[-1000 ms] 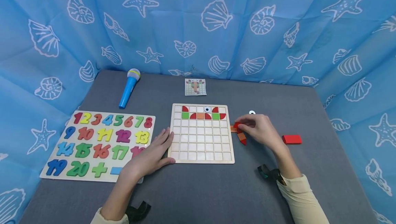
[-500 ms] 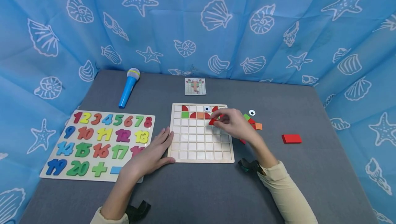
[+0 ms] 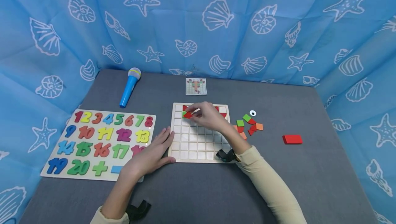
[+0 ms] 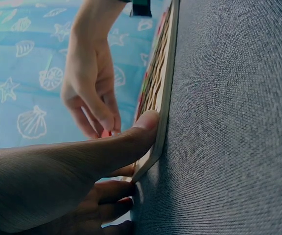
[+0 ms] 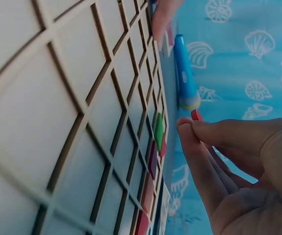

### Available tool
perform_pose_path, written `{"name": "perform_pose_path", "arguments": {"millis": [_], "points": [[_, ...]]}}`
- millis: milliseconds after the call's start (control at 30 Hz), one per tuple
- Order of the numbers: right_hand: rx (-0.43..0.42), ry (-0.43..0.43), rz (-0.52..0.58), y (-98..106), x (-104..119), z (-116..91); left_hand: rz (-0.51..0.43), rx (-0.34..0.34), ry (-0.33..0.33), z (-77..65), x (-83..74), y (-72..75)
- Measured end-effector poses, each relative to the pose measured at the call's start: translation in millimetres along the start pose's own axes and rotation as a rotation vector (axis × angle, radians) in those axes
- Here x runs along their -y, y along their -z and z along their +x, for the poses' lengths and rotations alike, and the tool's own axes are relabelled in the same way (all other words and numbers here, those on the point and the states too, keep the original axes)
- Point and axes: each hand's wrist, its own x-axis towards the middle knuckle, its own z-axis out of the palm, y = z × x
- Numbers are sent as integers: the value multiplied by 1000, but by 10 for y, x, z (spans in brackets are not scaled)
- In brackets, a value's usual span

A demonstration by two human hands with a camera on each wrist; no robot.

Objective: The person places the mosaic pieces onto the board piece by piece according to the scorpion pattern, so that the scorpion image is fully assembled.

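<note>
We observe the right hand (image 3: 208, 116) grasping a red tile (image 3: 187, 115) — pinched between thumb and fingertips — above the wooden grid board (image 3: 192, 146), near the board's far left corner. We note the left hand (image 3: 153, 152) released, fingers extended, resting on the board's left edge. We find loose tiles (image 3: 246, 117) beyond the board's right edge and the picture card (image 3: 196, 86) near the tabletop's (image 3: 198, 191) far edge.

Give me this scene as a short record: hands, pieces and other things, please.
Left hand: thumb on the edge of the grid board
Right hand: pinches a red piece above the grid board
Loose pieces: red, green and orange, right of the grid board
Red block: further right
Printed card: beyond the grid board
Blue microphone: left of the card
</note>
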Motion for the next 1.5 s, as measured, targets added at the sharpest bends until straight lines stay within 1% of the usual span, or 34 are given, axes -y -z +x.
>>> {"name": "perform_pose_path", "arguments": {"millis": [133, 233, 267, 333, 400, 467, 500, 533, 567, 600, 700, 767, 800, 933, 1000, 1033, 1100, 1133, 1200, 1267, 1367, 1500], "points": [[-4, -12, -37, -74, 29, 125, -18, 28, 17, -25, -106, 93], [-9, 9, -92, -128, 45, 218, -23, 52, 39, -44, -186, 159], [-10, 17, -108, -148, 44, 252, -16, 44, 31, -37, -153, 129], [-10, 28, -140, -186, 47, 313, -22, 39, 23, -43, -147, 125], [-12, 26, -168, -222, 46, 367, -25, 24, 9, -37, -102, 88], [-13, 13, -199, -250, 42, 408, -25, 6, -8, -32, -66, 56], [-11, 2, -206, -260, 42, 425, -36, 12, -3, -41, -92, 82], [-9, -11, -213, -268, 44, 436, -36, 8, -7, -41, -86, 77], [-6, -22, -216, -273, 45, 445, -23, -3, -17, -35, -54, 48], [-5, -32, -221, -277, 44, 452, -28, 1, -14, -41, -81, 69], [-4, -47, -219, -287, 46, 464, -14, 1, -11, -45, -92, 74], [-12, -35, -227, -295, 44, 473, -7, 6, -7, -42, -112, 87], [-22, -9, -232, -320, -47, 513, -18, 18, 5, -51, -154, 124], [-31, 24, -261, -335, -24, 531, -18, 17, -2, -44, -137, 111], [-30, 20, -275, -340, -6, 536, -17, 3, -14, -43, -100, 85], [-24, 0, -282, -323, 91, 502, -21, -2, -21, -43, -86, 74], [-25, -10, -294, -328, 94, 505, -17, -18, -37, -37, -35, 34], [-25, -15, -297, -327, 97, 501, -25, -14, -35, -40, -47, 48], [-30, -16, -301, -322, 92, 489, -29, -22, -36, -29, -9, 14], [-37, -17, -289, -304, 85, 461, -27, -25, -32, -20, 15, -10], [-56, -10, -254, -244, 62, 388, -35, -16, -24, -23, -7, 7], [-79, 2, -194, -126, 1, 250, -10, -18, -37, -14, 20, -10]]}}
